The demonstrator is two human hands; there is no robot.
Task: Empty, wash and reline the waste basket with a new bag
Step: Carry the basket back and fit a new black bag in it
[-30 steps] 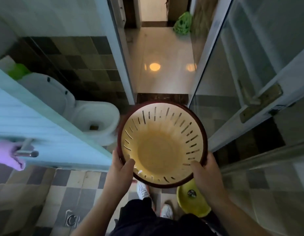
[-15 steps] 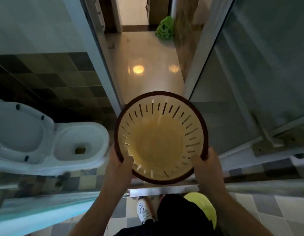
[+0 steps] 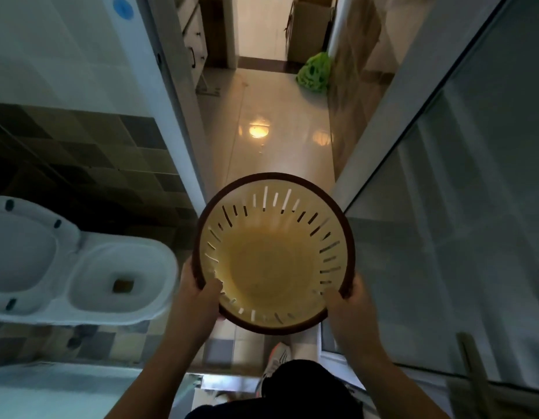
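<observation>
So the waste basket [image 3: 274,261] is right in front of you, held up at about waist height in the doorway, mouth facing straight up at the camera. It's cream inside with a dark brown rim and slots all round the wall, and there's nothing in it: no rubbish, no liner, just a yellowish stain on the bottom. Can't tell from here if it's wet.

Your left hand [image 3: 198,300] has the near-left part of the rim, thumb hooked over the edge onto the inner wall. Your right hand [image 3: 346,309] has the near-right part the same way, thumb over the rim, fingers hidden underneath. Both grips are wrapped on the rim, neither is loose. The basket sits out ahead of both hands, so all its weight hangs forward of the grip, and its long axis runs top to bottom, pretty much straight away from the camera. Neither hand is nearer really, it's an even two-handed carry.

Toilet [image 3: 81,267] is off to your left with the seat up. Ahead is the shiny hallway floor [image 3: 274,116], and a green bag [image 3: 314,71] slumped against the wall well beyond the basket. My guess is you're at the relining stage, and one hand has to let go to grab a bag.
</observation>
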